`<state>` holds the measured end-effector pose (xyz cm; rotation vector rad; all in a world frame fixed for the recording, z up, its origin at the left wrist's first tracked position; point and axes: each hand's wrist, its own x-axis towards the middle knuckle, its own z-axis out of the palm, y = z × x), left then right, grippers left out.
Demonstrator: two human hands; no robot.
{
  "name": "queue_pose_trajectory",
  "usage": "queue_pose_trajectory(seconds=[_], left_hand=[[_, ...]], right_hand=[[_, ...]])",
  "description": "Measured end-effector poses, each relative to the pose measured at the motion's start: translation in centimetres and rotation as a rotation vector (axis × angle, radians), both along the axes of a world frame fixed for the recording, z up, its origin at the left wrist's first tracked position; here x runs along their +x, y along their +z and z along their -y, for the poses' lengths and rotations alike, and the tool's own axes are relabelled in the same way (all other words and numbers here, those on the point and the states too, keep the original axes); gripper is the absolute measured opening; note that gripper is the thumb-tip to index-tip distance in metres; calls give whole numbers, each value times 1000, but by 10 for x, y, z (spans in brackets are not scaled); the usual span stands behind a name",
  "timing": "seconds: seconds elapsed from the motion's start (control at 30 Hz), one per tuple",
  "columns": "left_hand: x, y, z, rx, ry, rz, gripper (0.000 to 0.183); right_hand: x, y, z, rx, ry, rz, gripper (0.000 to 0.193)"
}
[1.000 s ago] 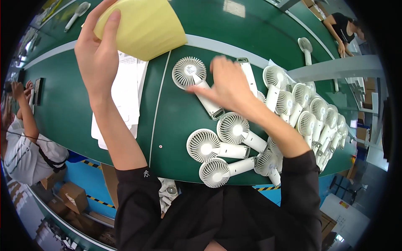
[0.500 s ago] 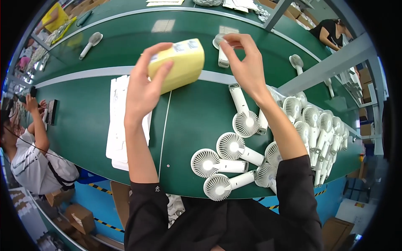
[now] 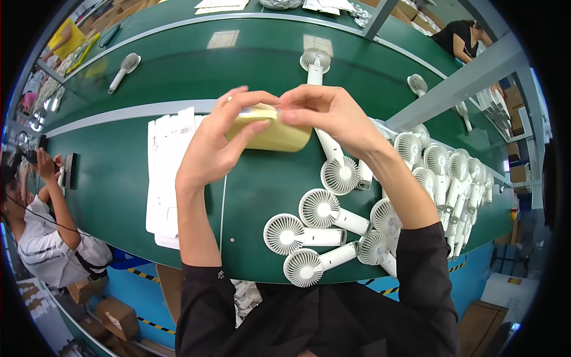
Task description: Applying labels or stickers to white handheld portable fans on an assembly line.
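My left hand (image 3: 208, 143) grips a curved yellow sheet of labels (image 3: 270, 135), thumb in front and fingers behind. Small pale labels show along its upper edge. My right hand (image 3: 333, 116) pinches that edge with thumb and forefinger, close to the left fingertips; whether a label has lifted off there cannot be made out. Just beyond the right hand lies a white handheld fan (image 3: 315, 62), its handle partly hidden. Below the right forearm several more white fans lie loose, among them one with its handle pointing right (image 3: 284, 234).
A stack of flat white cartons (image 3: 162, 178) lies left of my left forearm. Many fans (image 3: 458, 166) crowd the right side, near a grey slanting post (image 3: 440, 98). One person (image 3: 53, 232) works at the left, another (image 3: 461, 41) at the far right.
My right hand has come down and left from near the far fan onto the sheet's edge. The sheet has tilted and dropped slightly, with the left hand still holding it.
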<state>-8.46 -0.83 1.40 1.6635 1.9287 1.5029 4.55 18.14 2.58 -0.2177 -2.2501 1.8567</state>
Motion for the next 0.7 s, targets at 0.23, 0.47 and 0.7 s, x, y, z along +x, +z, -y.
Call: queue_pose_trajectory(seconds=[0.23,0.47,0.7], left_hand=[[7,-3,-9,27,44,49,23],[2,-5,-9,8,-7,-82,21],[8,-5,-8,0,-37,-10,19]], right_hand=[[13,-1,1,101,-101,-125,22],[17,-2,7,403,-71,-229,24],[13,0,0,-96,-145,-21,19]])
